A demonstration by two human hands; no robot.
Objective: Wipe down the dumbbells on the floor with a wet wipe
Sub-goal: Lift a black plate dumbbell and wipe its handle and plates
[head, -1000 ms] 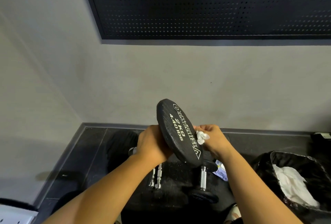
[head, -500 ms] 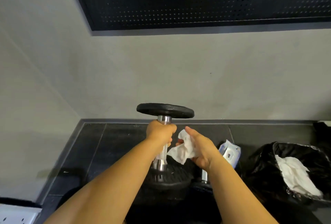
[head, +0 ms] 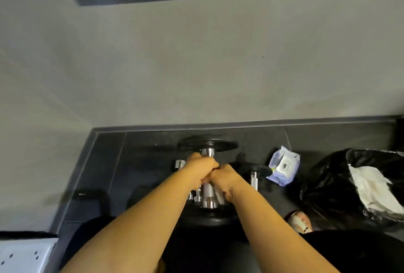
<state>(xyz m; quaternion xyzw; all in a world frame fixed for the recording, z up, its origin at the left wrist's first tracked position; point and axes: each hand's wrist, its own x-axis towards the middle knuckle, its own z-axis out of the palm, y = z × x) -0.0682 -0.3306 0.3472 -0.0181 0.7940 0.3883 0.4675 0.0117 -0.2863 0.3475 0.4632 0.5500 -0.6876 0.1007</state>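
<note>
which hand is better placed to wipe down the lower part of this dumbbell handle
Right. The right hand wraps the dumbbell handle just below the left hand, which grips under the top plate, holding it upright.

Left hand (head: 202, 168), right hand (head: 226, 177) bare; black garment (head: 354, 257).

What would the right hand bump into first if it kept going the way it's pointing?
Probably the left hand. The right hand points across the dumbbell bar, and the left hand grips that bar right beside it. They already seem to touch, though depth is hard to judge.
</note>
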